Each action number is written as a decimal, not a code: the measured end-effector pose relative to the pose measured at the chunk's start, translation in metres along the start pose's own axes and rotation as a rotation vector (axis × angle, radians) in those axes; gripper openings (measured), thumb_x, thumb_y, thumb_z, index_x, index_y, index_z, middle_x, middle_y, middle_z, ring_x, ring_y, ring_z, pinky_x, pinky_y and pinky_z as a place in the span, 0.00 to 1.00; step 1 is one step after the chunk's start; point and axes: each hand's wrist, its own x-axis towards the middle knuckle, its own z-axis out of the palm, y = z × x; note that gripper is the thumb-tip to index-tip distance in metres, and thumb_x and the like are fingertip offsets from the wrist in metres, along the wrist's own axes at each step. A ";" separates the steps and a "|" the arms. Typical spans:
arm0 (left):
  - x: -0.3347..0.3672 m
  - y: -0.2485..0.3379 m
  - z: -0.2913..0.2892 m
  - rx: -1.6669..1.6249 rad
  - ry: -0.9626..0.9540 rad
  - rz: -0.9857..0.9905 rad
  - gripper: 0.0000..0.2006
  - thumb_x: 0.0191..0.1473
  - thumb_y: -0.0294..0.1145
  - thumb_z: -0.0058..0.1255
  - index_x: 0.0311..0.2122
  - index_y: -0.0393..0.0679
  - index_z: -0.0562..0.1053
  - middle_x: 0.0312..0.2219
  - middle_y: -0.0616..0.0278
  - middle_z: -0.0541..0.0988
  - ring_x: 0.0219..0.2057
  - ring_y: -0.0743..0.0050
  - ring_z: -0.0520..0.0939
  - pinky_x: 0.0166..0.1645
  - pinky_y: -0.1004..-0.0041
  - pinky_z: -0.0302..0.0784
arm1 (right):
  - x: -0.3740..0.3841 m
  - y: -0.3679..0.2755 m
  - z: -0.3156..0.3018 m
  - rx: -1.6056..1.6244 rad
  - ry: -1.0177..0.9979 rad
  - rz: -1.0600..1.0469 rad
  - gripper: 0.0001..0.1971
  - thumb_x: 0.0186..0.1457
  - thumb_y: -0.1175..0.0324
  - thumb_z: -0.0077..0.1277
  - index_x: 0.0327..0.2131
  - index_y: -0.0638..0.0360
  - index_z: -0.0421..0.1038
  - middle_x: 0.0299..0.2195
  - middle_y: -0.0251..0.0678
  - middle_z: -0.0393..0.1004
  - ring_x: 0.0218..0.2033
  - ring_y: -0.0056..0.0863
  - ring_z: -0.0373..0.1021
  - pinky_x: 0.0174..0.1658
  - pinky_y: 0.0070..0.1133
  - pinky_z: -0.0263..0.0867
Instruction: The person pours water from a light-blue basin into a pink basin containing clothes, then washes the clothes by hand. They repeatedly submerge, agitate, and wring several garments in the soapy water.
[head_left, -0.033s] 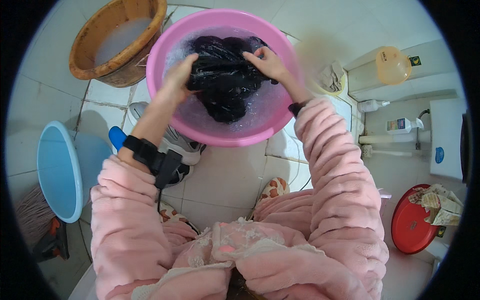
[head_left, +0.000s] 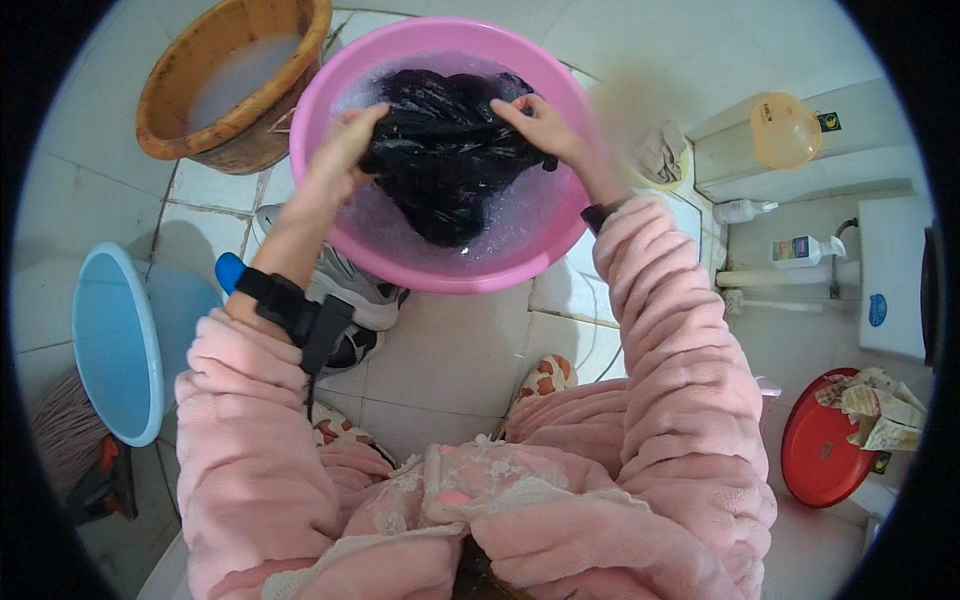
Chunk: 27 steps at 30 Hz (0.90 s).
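A wet black garment [head_left: 440, 150] lies bunched in soapy water inside a large pink basin [head_left: 470, 278]. At its left edge my left hand [head_left: 345, 150] grips the cloth, thumb on top and the other fingers mostly hidden. My right hand [head_left: 535, 125] pinches the far right part of the fabric between thumb and fingers. Between the two hands the cloth is drawn fairly taut, while its lower part hangs into the suds. What kind of garment it is cannot be made out.
Left of the basin stands a wooden tub [head_left: 225, 140] with cloudy water. A blue bucket [head_left: 150, 350], a mop [head_left: 70, 430] and grey sneakers [head_left: 360, 290] are at the left. To the right are a yellow-rimmed container [head_left: 665, 165], spray bottle [head_left: 800, 250] and red basin [head_left: 825, 440].
My left hand has shifted slightly left with the garment's edge, and the cloth between my hands is spread a little wider. My right hand has barely moved.
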 end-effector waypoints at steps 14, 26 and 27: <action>0.036 0.017 -0.045 0.989 0.243 0.709 0.25 0.35 0.32 0.60 0.44 0.46 0.70 0.42 0.49 0.72 0.45 0.54 0.72 0.51 0.67 0.67 | 0.024 0.108 -0.028 -0.251 0.004 0.062 0.30 0.41 0.61 0.58 0.48 0.61 0.61 0.38 0.50 0.71 0.40 0.43 0.69 0.45 0.29 0.65; 0.023 -0.087 0.016 0.895 -0.406 0.329 0.13 0.47 0.37 0.53 0.39 0.45 0.72 0.35 0.58 0.73 0.31 0.65 0.76 0.38 0.67 0.73 | 0.004 0.073 0.062 -0.580 -0.479 0.091 0.29 0.39 0.58 0.59 0.45 0.64 0.66 0.41 0.52 0.71 0.45 0.45 0.68 0.48 0.30 0.64; 0.024 -0.094 0.021 0.729 -0.470 0.088 0.14 0.50 0.41 0.50 0.40 0.45 0.72 0.35 0.60 0.73 0.28 0.68 0.76 0.35 0.68 0.74 | -0.006 0.059 0.058 -0.523 -0.424 -0.004 0.26 0.39 0.59 0.59 0.41 0.65 0.69 0.39 0.52 0.72 0.44 0.45 0.69 0.47 0.30 0.64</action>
